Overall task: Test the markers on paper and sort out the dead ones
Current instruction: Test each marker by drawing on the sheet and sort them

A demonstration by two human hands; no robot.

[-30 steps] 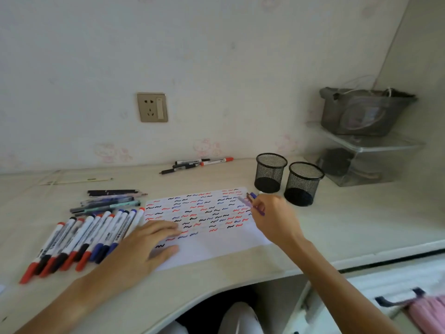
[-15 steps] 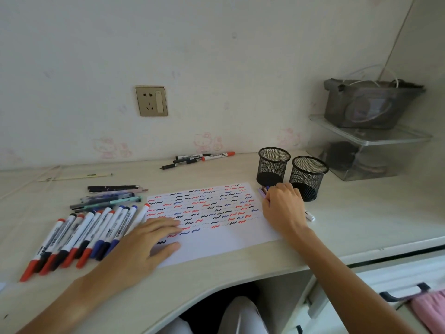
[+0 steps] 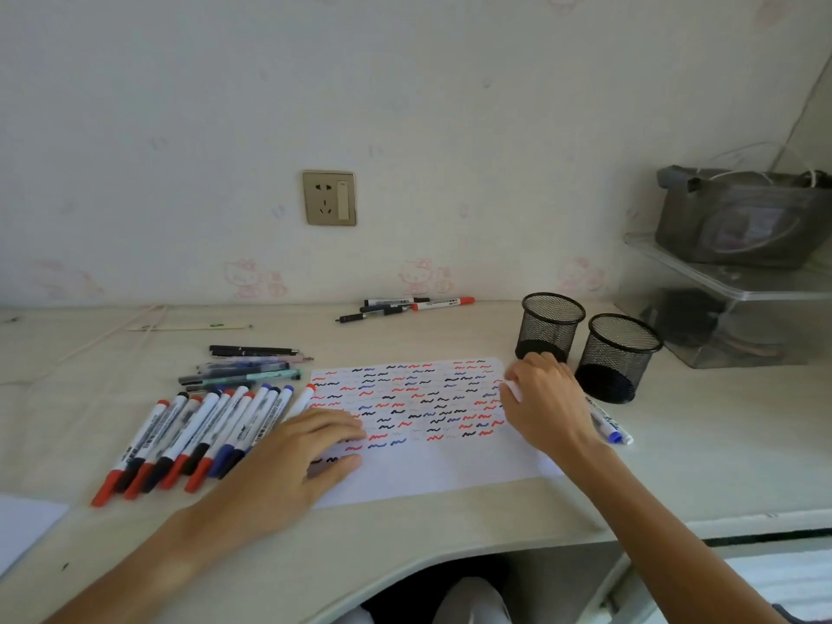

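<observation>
Paper (image 3: 432, 466) under left hand (image 3: 288, 461), marker (image 3: 608, 423) beside

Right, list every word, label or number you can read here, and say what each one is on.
No text can be read.
Markers in the row: dark print along the barrels, too blurred.
Marker by the right hand: print, too small.
Markers by the wall: label print, too small.
Paper: only red, blue and black squiggles, no words.
Wall socket: no lettering visible.

wall socket (image 3: 329, 198), grey bag (image 3: 738, 217), clear box (image 3: 720, 317)
</observation>
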